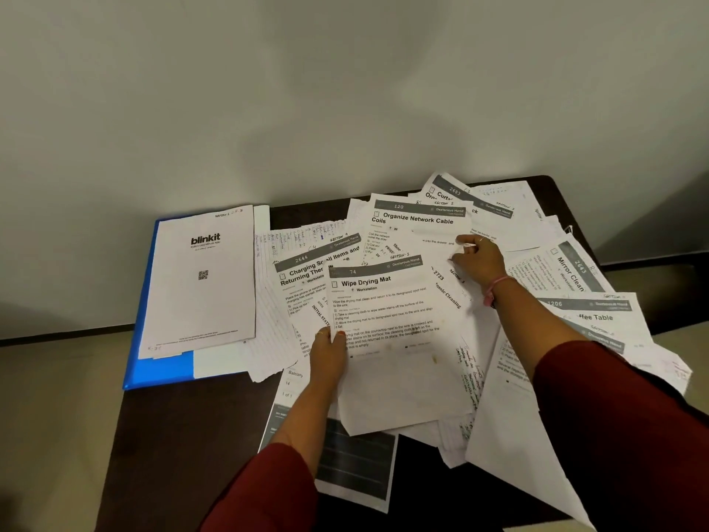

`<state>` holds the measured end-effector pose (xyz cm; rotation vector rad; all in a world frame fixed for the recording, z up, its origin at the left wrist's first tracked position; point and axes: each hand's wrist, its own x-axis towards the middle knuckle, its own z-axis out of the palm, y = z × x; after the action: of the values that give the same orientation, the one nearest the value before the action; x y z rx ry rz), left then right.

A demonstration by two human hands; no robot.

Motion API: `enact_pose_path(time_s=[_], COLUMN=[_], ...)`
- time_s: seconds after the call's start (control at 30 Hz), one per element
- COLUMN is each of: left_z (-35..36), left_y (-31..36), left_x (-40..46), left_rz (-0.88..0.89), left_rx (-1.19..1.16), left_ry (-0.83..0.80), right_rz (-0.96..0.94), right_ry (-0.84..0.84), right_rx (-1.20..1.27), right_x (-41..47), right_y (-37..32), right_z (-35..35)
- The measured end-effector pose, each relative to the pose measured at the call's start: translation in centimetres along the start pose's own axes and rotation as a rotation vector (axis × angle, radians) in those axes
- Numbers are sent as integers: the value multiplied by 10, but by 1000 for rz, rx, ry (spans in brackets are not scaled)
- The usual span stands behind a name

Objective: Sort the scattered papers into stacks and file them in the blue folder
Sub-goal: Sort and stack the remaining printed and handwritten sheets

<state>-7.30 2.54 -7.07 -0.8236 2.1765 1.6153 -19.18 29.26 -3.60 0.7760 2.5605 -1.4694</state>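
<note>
left hand (329,353) pinches the wipe drying mat sheet (387,339); right hand (477,257) grips another paper (418,224) beyond.

Sheet (383,320): "74 Wipe Drying Mat"; flyer (199,286): "blinkit".

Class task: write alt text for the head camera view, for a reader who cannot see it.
A person's left hand pinches a white "Wipe Drying Mat" sheet while the right hand grips another sheet among printed papers scattered over a dark table; a blue folder lies left.
</note>
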Motion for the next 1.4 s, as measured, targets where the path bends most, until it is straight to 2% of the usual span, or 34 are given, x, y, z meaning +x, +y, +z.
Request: enact_pose_path(time_s=[0.13,0.37,0.53,0.73,0.9,1.23,1.4], left_z=[-1,-1,0,0,-2,-10,-18], left_y=[0,-2,-4,-4,-1,3,11], left_x=[0,3,4,3,-1,-9,-17], left_rz=[3,-1,5,-9,-16,37,45], left_rx=[8,-11,3,-10,-44,-56,-139], left_ry=[-4,-4,1,7,-7,-43,-71], right_rz=[28,201,220,134,60,-303,-468], right_ry=[25,14,-4,-31,-34,213,363], right_rx=[26,283,225,163,222,151,65], right_x=[-1,0,-5,-4,-8,-8,-23], right_y=[5,3,-1,7,-3,-68,-97], right_z=[-1,1,11,14,1,-45,-71])
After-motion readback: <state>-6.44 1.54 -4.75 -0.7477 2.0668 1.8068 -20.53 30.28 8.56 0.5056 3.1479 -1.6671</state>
